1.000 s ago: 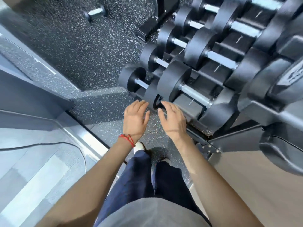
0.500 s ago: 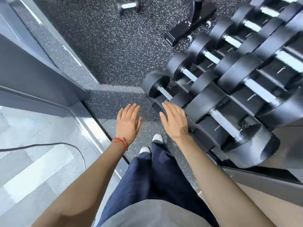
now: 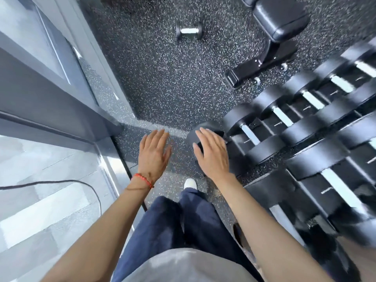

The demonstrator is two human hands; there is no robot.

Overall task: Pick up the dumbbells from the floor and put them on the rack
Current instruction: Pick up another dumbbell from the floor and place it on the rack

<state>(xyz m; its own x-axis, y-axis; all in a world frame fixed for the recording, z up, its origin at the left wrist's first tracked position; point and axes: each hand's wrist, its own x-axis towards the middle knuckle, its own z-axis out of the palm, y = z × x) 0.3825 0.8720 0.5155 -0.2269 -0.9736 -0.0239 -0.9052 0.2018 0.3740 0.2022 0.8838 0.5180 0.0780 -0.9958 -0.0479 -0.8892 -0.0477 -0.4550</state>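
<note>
A lone dumbbell (image 3: 189, 30) is seen at twelve o'clock, handle crosswise, well beyond both empty, flat-fingered hands; the left hand (image 3: 154, 154) is marginally nearer than the right hand (image 3: 212, 152).

Probably a gym: speckled rubber floor (image 3: 173, 78), rack (image 3: 270, 184) of dumbbells (image 3: 305, 110), padded bench (image 3: 280, 19).

speckled rubber floor (image 3: 173, 82) — one dumbbell (image 3: 189, 31) lies on it, well apart from the loaded rack (image 3: 270, 192) — a padded bench (image 3: 278, 19) stands near.
</note>
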